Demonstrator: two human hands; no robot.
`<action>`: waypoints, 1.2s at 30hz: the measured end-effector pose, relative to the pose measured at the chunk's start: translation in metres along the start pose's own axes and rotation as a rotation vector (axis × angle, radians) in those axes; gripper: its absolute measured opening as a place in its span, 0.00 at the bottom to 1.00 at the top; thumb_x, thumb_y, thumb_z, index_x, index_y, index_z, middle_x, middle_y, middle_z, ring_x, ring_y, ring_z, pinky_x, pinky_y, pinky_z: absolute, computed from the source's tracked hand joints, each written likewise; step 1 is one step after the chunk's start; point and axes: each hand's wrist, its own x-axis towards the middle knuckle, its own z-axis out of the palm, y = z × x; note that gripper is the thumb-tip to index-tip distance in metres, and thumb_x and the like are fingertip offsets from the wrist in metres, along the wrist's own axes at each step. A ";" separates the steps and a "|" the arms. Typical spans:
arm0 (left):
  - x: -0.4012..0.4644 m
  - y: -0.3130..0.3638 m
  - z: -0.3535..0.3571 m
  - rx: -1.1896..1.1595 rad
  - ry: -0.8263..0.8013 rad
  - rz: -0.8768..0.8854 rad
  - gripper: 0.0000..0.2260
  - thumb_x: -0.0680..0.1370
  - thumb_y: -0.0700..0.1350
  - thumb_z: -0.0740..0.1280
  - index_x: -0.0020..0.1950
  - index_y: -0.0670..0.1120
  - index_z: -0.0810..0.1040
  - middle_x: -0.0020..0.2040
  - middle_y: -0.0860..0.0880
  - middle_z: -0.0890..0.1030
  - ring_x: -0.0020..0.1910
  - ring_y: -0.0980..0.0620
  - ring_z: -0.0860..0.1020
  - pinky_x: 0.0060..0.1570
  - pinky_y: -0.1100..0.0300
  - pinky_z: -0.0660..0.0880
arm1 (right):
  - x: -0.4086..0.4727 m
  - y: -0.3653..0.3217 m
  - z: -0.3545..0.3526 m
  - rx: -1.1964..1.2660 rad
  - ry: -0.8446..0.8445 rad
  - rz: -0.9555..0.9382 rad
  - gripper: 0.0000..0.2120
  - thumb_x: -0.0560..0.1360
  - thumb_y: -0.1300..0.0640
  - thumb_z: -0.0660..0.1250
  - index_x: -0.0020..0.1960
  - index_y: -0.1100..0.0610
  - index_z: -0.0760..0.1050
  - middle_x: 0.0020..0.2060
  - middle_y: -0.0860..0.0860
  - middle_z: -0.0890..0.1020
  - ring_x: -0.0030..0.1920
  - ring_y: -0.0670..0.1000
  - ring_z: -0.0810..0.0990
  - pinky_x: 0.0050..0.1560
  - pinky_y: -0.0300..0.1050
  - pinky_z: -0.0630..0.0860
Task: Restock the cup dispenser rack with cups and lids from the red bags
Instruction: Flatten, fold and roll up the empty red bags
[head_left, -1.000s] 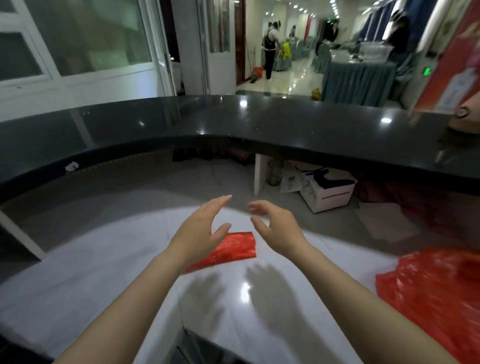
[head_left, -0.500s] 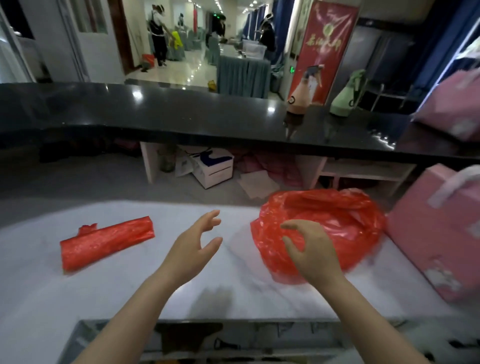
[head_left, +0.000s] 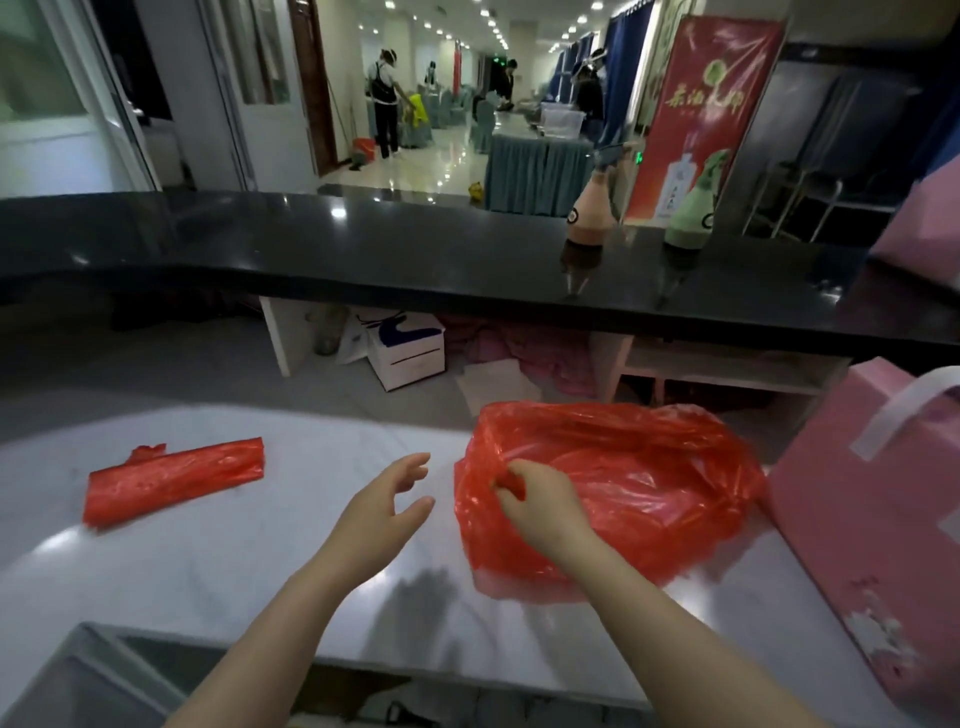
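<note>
A large crumpled red plastic bag lies on the white marble counter to the right of centre. My right hand pinches a fold of this bag at its near left edge. My left hand hovers open just left of the bag, fingers spread, touching nothing. A long, narrow red bag, rolled into a tube, lies on the counter to the left. What the bags hold is hidden. No cup dispenser rack is in view.
A pink gift box with a white handle stands close on the right of the big bag. Beyond is a raised black bar top with two spray bottles, one pink and one green. A metal sink edge lies at lower left.
My view swung right from the narrow bag to the large one. My right hand went from hovering open to pinching the large bag's edge. My left hand stayed open.
</note>
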 end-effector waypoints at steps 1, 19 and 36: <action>0.000 0.001 0.007 -0.011 0.015 -0.012 0.21 0.79 0.46 0.65 0.70 0.58 0.66 0.65 0.58 0.73 0.63 0.59 0.71 0.60 0.62 0.66 | 0.003 -0.001 -0.007 0.124 0.007 -0.006 0.03 0.72 0.61 0.66 0.45 0.57 0.78 0.43 0.48 0.83 0.47 0.52 0.80 0.48 0.47 0.73; 0.049 0.044 0.097 -0.712 -0.086 -0.433 0.11 0.78 0.44 0.64 0.59 0.53 0.79 0.45 0.49 0.84 0.39 0.50 0.81 0.42 0.56 0.79 | -0.013 0.068 -0.147 0.644 0.163 -0.140 0.18 0.72 0.74 0.62 0.35 0.53 0.77 0.42 0.48 0.85 0.46 0.45 0.83 0.49 0.35 0.76; 0.044 0.058 0.070 -0.611 -0.067 -0.164 0.07 0.80 0.41 0.63 0.46 0.37 0.72 0.41 0.40 0.77 0.40 0.45 0.77 0.44 0.52 0.78 | -0.040 0.027 -0.099 0.265 -0.076 0.166 0.09 0.66 0.55 0.74 0.46 0.54 0.81 0.40 0.46 0.85 0.41 0.45 0.82 0.44 0.47 0.79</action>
